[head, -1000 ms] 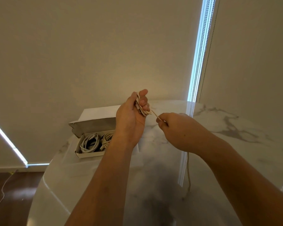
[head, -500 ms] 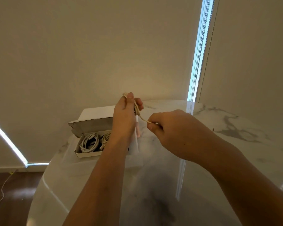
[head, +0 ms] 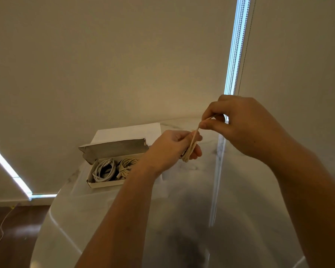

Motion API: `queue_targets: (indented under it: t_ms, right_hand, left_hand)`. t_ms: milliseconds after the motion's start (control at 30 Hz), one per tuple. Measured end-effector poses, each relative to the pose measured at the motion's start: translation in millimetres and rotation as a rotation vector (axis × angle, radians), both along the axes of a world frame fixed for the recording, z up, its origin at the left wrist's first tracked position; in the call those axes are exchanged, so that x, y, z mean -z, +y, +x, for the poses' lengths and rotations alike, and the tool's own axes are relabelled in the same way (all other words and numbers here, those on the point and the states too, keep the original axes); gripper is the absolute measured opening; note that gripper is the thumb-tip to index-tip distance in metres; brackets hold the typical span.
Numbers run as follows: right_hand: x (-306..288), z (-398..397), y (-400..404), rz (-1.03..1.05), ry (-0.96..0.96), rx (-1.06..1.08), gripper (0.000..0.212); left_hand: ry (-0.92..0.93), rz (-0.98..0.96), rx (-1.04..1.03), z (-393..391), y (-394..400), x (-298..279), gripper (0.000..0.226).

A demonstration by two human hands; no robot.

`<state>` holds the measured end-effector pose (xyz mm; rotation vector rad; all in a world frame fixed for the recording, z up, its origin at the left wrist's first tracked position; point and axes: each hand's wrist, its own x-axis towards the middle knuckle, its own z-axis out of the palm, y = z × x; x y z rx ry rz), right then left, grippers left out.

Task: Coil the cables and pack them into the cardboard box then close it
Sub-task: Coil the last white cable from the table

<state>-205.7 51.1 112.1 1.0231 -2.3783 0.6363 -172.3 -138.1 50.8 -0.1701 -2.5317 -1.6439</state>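
My left hand [head: 169,147] grips a beige cable [head: 191,149] wound into a small coil, held above the table. My right hand [head: 238,124] is up and to the right of it and pinches the cable's loose end between thumb and forefinger, the strand running taut down to the coil. An open cardboard box [head: 104,183] lies on the table to the left, its lid [head: 112,148] standing up at the back. Inside it sit a white coiled cable [head: 103,170] and a beige coiled cable [head: 127,164]. My left forearm hides the box's right end.
The glossy white marble table [head: 182,206] curves away at the left, with dark wood floor [head: 12,229] below. A thin wire [head: 2,227] lies on the floor. Pale blinds form the backdrop, and a beaded blind cord [head: 234,55] hangs at the right.
My right hand has risen and moved right, carrying the cable end up over the coil. My left hand has turned and dropped a little, still gripping the coil.
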Motion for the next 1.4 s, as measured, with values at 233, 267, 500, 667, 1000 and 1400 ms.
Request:
queue_targets:
  t_ms: [233, 267, 500, 667, 1000, 1400]
  right_hand:
    - [5, -19, 12, -0.149, -0.088, -0.009, 0.014]
    - [6, -21, 12, -0.161, -0.097, -0.01, 0.014]
    - [14, -31, 12, -0.186, -0.142, -0.025, 0.012]
    - [16, -37, 16, -0.107, -0.158, 0.0, 0.025]
    - [34, -56, 20, -0.001, -0.102, 0.156, 0.024]
    - [51, -46, -6, -0.652, -0.706, -0.088, 0.015]
  left_hand:
    - [-0.064, 0.255, 0.112, 0, 15, 0, 0.054]
    - [-0.078, 0.256, 0.119, 1, 17, -1, 0.059]
    - [0.058, 0.144, 0.115, 2, 19, -1, 0.044]
    - [0.137, 0.05, 0.002, 1, 19, -1, 0.04]
    - [0.11, 0.113, -0.116, -9, 9, 10, 0.037]
    - [-0.024, 0.87, -0.01, -18, 13, 7, 0.04]
